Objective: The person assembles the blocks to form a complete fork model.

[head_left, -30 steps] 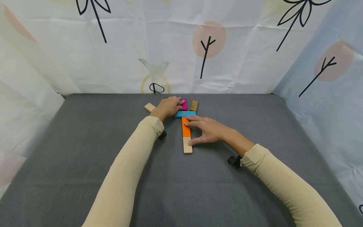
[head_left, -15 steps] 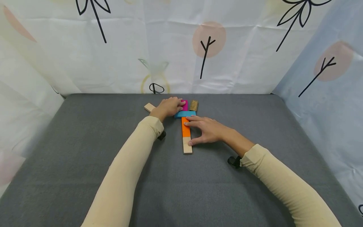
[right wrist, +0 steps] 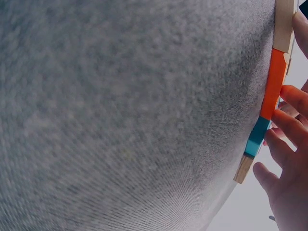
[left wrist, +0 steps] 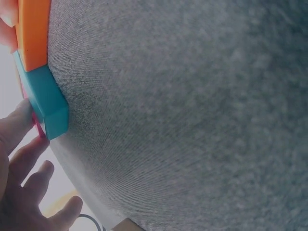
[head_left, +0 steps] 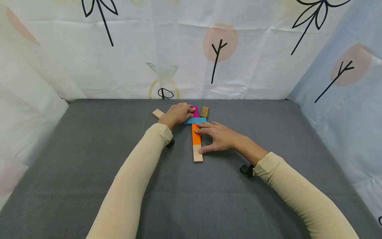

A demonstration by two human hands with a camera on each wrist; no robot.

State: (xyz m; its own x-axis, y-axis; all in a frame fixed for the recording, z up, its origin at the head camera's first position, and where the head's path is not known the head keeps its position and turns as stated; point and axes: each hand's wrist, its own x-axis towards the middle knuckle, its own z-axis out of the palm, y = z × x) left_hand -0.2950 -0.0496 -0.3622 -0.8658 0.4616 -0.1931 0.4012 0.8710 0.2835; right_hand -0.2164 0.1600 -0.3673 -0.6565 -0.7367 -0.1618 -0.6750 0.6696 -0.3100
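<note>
In the head view my left hand [head_left: 177, 113] holds a magenta block [head_left: 195, 111] between thumb and index finger, at the far side of a blue block [head_left: 195, 121] lying crosswise. An orange block [head_left: 196, 134] and a plain wooden block [head_left: 197, 153] run end to end toward me from the blue one. My right hand [head_left: 221, 136] lies over their right side, fingers spread. Its thumb touches the plain block, and fingertips rest on the orange block and near the blue one. The left wrist view shows little of the magenta block [left wrist: 38, 126] behind the blue block [left wrist: 47, 98].
A bark-brown block [head_left: 204, 111] stands beside the magenta one, against the blue block's far side. Another plain wooden block [head_left: 158, 113] lies left of my left hand, partly hidden by it. Grey cloth [head_left: 98, 142] covers the table, with a printed white curtain [head_left: 185, 49] behind.
The magenta block has shifted slightly toward me and right, up to the blue block, with my left fingers on it. My right hand stays in place.
</note>
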